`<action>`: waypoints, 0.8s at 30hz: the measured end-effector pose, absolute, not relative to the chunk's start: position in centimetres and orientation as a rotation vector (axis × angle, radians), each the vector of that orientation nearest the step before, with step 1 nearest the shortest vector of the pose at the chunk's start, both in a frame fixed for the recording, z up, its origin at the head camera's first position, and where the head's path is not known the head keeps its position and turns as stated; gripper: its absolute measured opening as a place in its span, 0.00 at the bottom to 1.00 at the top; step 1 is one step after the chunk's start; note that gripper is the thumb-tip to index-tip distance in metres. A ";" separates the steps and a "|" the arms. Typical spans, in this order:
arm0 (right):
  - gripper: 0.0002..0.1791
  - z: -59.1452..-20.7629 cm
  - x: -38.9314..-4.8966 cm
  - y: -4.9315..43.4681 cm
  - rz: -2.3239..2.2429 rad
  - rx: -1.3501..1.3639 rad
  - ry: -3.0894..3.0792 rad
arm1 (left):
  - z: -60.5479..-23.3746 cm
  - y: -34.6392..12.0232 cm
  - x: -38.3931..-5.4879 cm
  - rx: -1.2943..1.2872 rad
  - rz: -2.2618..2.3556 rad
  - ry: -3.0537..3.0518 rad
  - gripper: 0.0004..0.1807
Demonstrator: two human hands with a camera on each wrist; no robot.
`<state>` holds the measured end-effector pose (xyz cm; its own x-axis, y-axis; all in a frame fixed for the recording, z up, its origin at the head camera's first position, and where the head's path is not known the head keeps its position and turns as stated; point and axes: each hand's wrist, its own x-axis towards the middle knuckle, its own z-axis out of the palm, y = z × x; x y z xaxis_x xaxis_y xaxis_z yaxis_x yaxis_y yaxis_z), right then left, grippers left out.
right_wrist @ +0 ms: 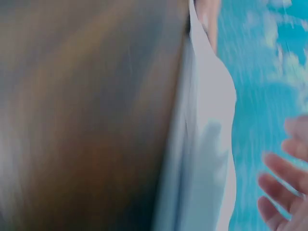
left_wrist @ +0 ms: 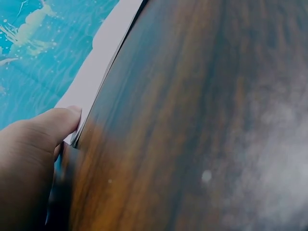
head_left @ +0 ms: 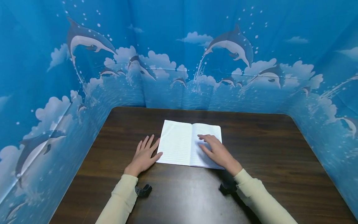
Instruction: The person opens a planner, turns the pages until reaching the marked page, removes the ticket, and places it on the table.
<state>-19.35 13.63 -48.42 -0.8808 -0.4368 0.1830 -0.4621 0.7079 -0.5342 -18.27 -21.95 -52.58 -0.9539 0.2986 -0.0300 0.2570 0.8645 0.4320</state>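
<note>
An open notebook (head_left: 176,143) with lined white pages lies on the dark wooden table. My left hand (head_left: 144,157) rests flat with fingers spread at the notebook's left edge, its thumb on the lower left corner of the page. In the left wrist view the thumb (left_wrist: 60,122) lies over the paper's edge (left_wrist: 96,62). Over the right page hovers my right hand (head_left: 218,152), fingers loosely bent, casting a shadow on the paper. The right wrist view shows its blurred fingers (right_wrist: 284,185) apart from the page (right_wrist: 207,144), holding nothing.
The dark brown table (head_left: 265,146) has rounded far corners. A blue curtain (head_left: 167,34) printed with dolphins and clouds hangs round its back and sides. Black wrist-worn devices sit below each hand, the left device (head_left: 144,190) and the right device (head_left: 227,188).
</note>
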 end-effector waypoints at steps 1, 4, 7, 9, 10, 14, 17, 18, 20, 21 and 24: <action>0.27 -48.5 -19.7 14.5 0.889 0.670 -2.865 | -52.7 -22.0 -18.1 0.436 0.660 2.943 0.43; 0.30 -49.1 -20.6 16.9 0.814 0.469 -2.948 | -53.0 -22.3 -17.8 0.418 0.637 2.956 0.43; 0.37 -50.0 -20.9 18.7 0.739 0.391 -3.073 | -53.1 -22.4 -17.6 0.420 0.634 2.959 0.44; 0.40 -50.6 -20.9 19.3 0.731 0.384 -3.128 | -53.4 -22.5 -17.6 0.426 0.640 2.950 0.44; 0.41 -50.8 -20.9 19.4 0.733 0.383 -3.149 | -53.4 -22.5 -17.6 0.428 0.643 2.948 0.44; 0.41 -51.1 -21.0 19.6 0.718 0.388 -3.189 | -53.4 -22.3 -17.7 0.430 0.647 2.949 0.43; 0.41 -50.8 -21.2 19.7 0.684 0.392 -3.201 | -53.2 -22.0 -17.8 0.434 0.641 2.957 0.43; 0.41 -50.7 -21.2 19.7 0.674 0.397 -3.202 | -53.3 -22.0 -17.8 0.435 0.641 2.958 0.43; 0.41 -50.5 -21.4 19.9 0.654 0.417 -3.203 | -53.3 -21.9 -18.0 0.436 0.639 2.959 0.43; 0.41 -50.4 -21.5 19.9 0.642 0.422 -3.207 | -53.3 -21.9 -18.0 0.437 0.638 2.959 0.43; 0.40 -50.1 -21.8 20.0 0.620 0.430 -3.216 | -53.2 -21.8 -18.3 0.445 0.644 2.960 0.43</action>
<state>-21.77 20.01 -50.06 -0.9533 -0.2820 -0.1085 -0.2215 0.8964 -0.3838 -18.32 -21.80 -53.18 -0.9547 0.2972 -0.0158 0.2638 0.8695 0.4176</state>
